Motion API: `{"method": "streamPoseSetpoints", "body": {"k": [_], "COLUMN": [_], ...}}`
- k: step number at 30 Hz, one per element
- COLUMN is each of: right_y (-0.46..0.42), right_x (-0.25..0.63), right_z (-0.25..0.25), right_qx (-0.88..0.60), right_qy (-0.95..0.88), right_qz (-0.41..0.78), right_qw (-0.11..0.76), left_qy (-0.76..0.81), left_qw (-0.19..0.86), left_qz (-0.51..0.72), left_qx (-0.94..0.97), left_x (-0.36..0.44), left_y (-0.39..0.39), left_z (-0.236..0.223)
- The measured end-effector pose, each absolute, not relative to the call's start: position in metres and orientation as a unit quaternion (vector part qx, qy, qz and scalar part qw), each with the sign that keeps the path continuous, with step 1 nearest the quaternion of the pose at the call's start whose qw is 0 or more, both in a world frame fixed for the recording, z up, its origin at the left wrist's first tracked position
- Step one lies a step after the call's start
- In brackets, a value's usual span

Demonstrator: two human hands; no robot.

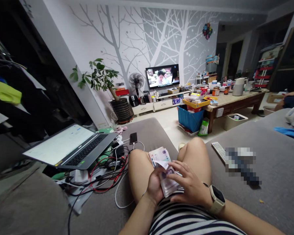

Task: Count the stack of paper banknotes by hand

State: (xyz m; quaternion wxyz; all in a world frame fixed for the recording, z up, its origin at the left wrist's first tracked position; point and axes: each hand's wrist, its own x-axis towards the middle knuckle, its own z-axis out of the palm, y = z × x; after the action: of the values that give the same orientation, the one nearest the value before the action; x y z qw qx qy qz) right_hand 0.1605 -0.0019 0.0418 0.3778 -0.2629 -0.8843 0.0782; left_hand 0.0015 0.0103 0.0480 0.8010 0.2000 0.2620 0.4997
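A stack of banknotes [170, 186] is held above my lap, its notes pale with purple and pink print. My left hand [155, 184] wraps round the stack's left side, thumb on top. Over the right side of the stack lies my right hand [189, 184], fingers spread across the notes and touching the upper ones. One note near the top is lifted and folded at its edge. A smartwatch [217, 197] sits on my right wrist. Whether the right fingertips pinch a note is hard to make out.
A laptop [71, 148] stands open at the left beside tangled cables [107, 178]. A phone [133, 138] lies plugged in on the sofa. At the right are a remote [218, 151] and blurred objects. Beyond stands a cluttered table [225, 102] with a blue bin [189, 119].
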Motion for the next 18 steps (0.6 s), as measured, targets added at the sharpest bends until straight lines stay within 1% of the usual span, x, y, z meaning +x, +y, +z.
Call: {"method": "streamPoseSetpoints", "body": {"k": [3,6,14,18], "right_y": [-0.002,0.001,0.012,0.015], "right_x": [0.162,0.163,0.157,0.155], "right_z": [0.041,0.044,0.067,0.075], "right_qx": [-0.258,-0.24,-0.256,-0.262], "right_qy": [-0.892,-0.903,-0.931,-0.934], "right_qz": [0.021,-0.006,0.005,0.003], "right_qw": [0.371,0.357,0.26,0.244], "left_qy": [0.267,0.28,0.288,0.288], "left_qw": [0.793,0.781,0.781,0.773], "left_qz": [0.511,0.524,0.522,0.538], "left_qx": [0.197,0.194,0.187,0.175], "left_x": [-0.002,-0.003,0.01,0.014], "left_y": [0.016,0.021,0.016,0.014], "left_z": [0.05,0.052,0.06,0.06]}}
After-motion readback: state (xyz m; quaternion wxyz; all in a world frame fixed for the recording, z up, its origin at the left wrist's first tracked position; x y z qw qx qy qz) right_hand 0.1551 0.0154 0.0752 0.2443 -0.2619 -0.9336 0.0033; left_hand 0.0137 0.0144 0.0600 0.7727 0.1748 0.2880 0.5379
